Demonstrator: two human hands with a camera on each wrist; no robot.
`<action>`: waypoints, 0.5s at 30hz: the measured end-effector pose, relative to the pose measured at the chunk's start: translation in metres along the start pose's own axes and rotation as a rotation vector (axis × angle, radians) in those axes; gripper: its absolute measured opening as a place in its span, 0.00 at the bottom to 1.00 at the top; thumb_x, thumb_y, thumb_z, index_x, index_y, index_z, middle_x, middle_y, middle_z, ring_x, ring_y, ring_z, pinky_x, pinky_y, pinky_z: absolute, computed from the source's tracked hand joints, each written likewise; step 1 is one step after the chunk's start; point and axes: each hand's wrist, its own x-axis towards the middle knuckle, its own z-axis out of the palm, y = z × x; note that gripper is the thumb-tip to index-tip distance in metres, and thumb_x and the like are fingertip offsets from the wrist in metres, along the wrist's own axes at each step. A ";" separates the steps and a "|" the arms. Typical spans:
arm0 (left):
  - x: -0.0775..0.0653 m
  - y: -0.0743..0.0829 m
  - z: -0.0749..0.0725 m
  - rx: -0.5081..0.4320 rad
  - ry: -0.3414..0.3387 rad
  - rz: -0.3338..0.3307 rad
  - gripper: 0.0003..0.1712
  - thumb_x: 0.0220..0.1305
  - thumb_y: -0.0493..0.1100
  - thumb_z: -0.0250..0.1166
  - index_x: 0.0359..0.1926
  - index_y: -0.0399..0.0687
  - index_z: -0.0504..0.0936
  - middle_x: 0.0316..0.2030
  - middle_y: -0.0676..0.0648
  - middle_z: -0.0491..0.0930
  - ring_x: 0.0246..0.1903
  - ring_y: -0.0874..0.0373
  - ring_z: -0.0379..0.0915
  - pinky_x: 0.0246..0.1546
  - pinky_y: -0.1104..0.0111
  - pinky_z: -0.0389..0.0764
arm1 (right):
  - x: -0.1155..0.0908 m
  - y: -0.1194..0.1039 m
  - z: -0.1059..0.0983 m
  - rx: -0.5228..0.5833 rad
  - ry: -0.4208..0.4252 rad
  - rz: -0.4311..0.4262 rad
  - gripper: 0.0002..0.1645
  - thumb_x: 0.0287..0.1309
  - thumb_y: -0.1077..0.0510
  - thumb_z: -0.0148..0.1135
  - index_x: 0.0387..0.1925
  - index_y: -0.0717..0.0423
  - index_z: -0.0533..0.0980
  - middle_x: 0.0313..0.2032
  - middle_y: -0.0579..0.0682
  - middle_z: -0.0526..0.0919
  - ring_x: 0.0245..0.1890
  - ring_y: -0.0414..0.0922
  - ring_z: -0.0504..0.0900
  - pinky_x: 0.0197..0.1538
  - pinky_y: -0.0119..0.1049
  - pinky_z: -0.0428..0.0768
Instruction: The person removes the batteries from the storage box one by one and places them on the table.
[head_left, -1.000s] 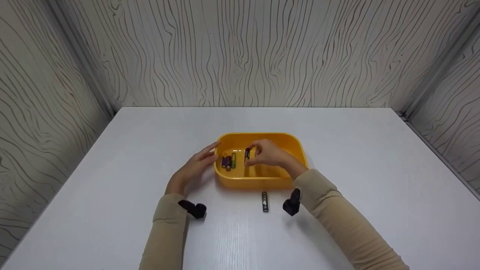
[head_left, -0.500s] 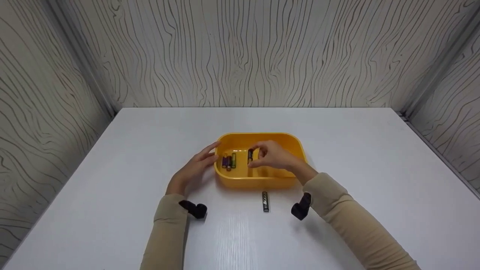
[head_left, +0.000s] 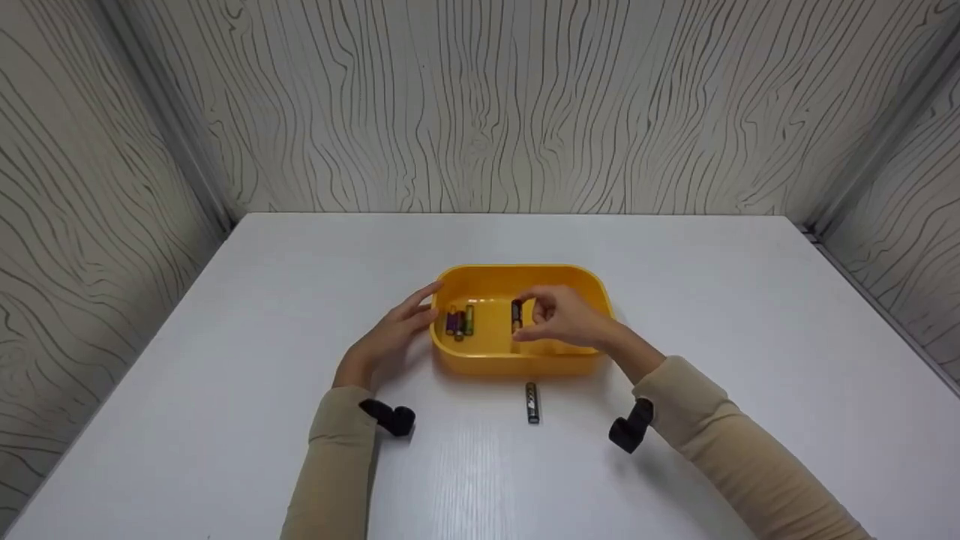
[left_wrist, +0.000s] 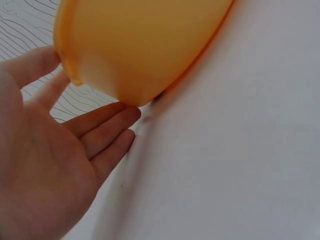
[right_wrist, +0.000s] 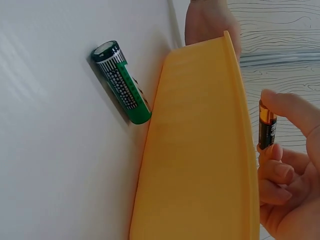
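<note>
A yellow plastic bin (head_left: 525, 367) stands mid-table. Over its inside, my right hand (head_left: 568, 319) pinches a battery (right_wrist: 267, 125) end to end between thumb and finger; the battery is black with a copper-coloured end. Straight fingers of my left hand (head_left: 390, 334) touch the bin's left end, and the left wrist view shows them against its outer wall (left_wrist: 145, 45) and rim. At the left of the bin floor lie a purple battery (head_left: 451, 322), a dark battery (head_left: 460, 327) and a green battery (head_left: 469, 319), side by side.
A green and black battery (right_wrist: 122, 85) lies on the white table (head_left: 465, 465) just in front of the bin's near wall. Wood-patterned panels (head_left: 480, 105) close off the back and both sides. Each sleeve has a small black camera (head_left: 628, 433) strapped at the wrist.
My right hand has moved to the right across the bin with the pinched battery. The left hand stays at the bin's left end, and the other batteries lie as before.
</note>
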 end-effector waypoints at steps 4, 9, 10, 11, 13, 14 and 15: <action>0.000 0.000 0.001 -0.001 0.002 -0.001 0.28 0.72 0.54 0.52 0.71 0.73 0.60 0.74 0.50 0.58 0.74 0.47 0.53 0.76 0.45 0.46 | -0.009 0.000 -0.003 -0.020 0.003 -0.016 0.37 0.51 0.52 0.72 0.59 0.65 0.72 0.21 0.42 0.68 0.22 0.38 0.64 0.28 0.25 0.67; 0.001 -0.001 0.001 -0.002 0.001 0.003 0.28 0.72 0.54 0.51 0.71 0.74 0.60 0.75 0.53 0.56 0.75 0.48 0.52 0.77 0.46 0.46 | -0.020 -0.002 -0.005 -0.059 0.016 -0.018 0.35 0.49 0.52 0.73 0.57 0.64 0.73 0.23 0.43 0.68 0.23 0.39 0.65 0.27 0.24 0.66; 0.001 -0.001 0.001 -0.001 0.002 0.005 0.28 0.72 0.54 0.51 0.71 0.74 0.60 0.75 0.53 0.56 0.75 0.48 0.52 0.77 0.46 0.46 | -0.023 -0.002 -0.006 -0.071 0.019 -0.018 0.35 0.49 0.51 0.73 0.56 0.63 0.73 0.23 0.43 0.69 0.24 0.39 0.66 0.27 0.24 0.66; 0.001 -0.001 0.001 0.001 0.002 0.004 0.28 0.72 0.54 0.50 0.71 0.74 0.60 0.75 0.53 0.55 0.75 0.48 0.51 0.77 0.46 0.46 | -0.025 -0.001 -0.006 -0.076 0.021 -0.018 0.34 0.49 0.52 0.74 0.56 0.63 0.74 0.23 0.44 0.69 0.24 0.39 0.66 0.27 0.24 0.66; 0.000 -0.001 0.001 0.002 0.002 -0.002 0.27 0.72 0.55 0.50 0.70 0.76 0.60 0.75 0.54 0.55 0.75 0.48 0.51 0.77 0.45 0.44 | -0.029 0.000 -0.006 -0.085 0.023 -0.026 0.33 0.48 0.52 0.74 0.55 0.63 0.74 0.23 0.44 0.69 0.24 0.39 0.66 0.27 0.24 0.66; 0.000 -0.001 0.001 0.002 0.003 -0.005 0.27 0.72 0.55 0.50 0.70 0.76 0.60 0.75 0.54 0.55 0.75 0.48 0.51 0.76 0.44 0.44 | -0.030 0.001 -0.007 -0.087 0.021 -0.030 0.33 0.48 0.53 0.74 0.54 0.63 0.74 0.23 0.44 0.69 0.24 0.38 0.66 0.27 0.24 0.66; 0.000 -0.001 0.001 0.000 0.002 -0.007 0.27 0.72 0.55 0.50 0.70 0.76 0.60 0.75 0.54 0.55 0.75 0.48 0.51 0.76 0.44 0.44 | -0.032 0.002 -0.007 -0.084 0.018 -0.035 0.33 0.48 0.53 0.74 0.54 0.63 0.74 0.23 0.44 0.69 0.24 0.37 0.66 0.27 0.24 0.66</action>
